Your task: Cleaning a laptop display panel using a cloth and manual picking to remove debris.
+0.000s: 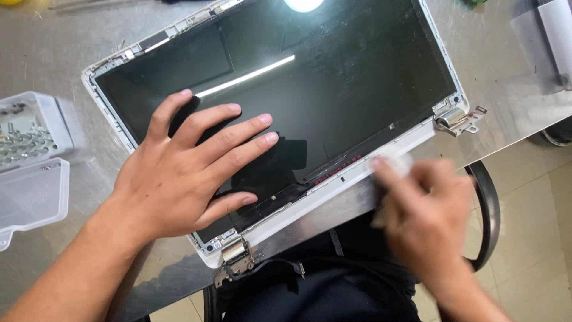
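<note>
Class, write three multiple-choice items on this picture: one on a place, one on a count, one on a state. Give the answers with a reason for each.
1. Where does the left hand lie?
A. flat on the dark screen panel
B. on the clear plastic case
C. on the floor

2. How many metal hinges show on the panel's near edge?
A. none
B. two
C. four

3. How does the right hand look?
A. sharp and spread flat
B. out of view
C. blurred, at the white bezel strip

Answers: 1 A, its fingers are spread on the glass. 2 B, one hinge sits at each near corner. 3 C, it is smeared by motion at the panel's lower edge.
</note>
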